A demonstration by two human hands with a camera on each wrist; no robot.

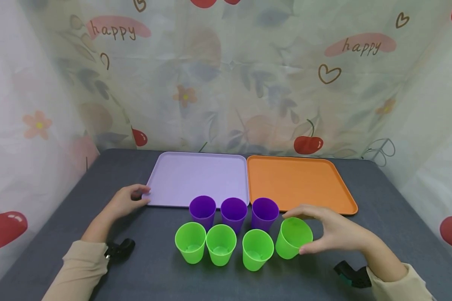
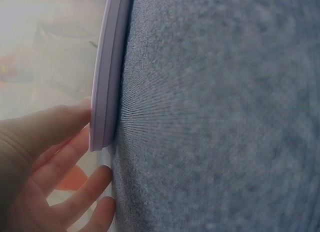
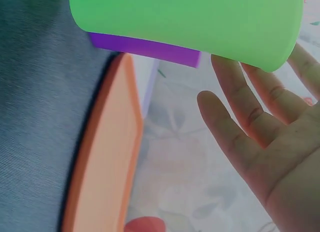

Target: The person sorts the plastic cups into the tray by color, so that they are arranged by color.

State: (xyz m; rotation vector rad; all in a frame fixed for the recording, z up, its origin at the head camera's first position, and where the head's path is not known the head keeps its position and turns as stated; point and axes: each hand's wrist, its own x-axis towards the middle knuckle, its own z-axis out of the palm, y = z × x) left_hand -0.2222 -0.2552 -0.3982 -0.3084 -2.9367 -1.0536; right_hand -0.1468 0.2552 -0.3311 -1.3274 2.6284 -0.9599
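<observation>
In the head view, my left hand (image 1: 125,201) is at the near left corner of the lilac tray (image 1: 199,177), its fingertips at the rim. In the left wrist view, the thumb (image 2: 65,122) meets the tray's edge while the other fingers spread below the corner. My right hand (image 1: 335,230) holds the rightmost green cup (image 1: 291,239), thumb on the near side and fingers round the far side. That cup hides several fingertips in the right wrist view. Left of it stand more green cups, the nearest being one green cup (image 1: 257,251).
Behind the green cups is a row of purple cups (image 1: 233,213), upright, close to the trays. An orange tray (image 1: 297,182) lies against the lilac one on the dark grey tabletop (image 1: 154,267). A patterned curtain (image 1: 226,83) hangs behind the table.
</observation>
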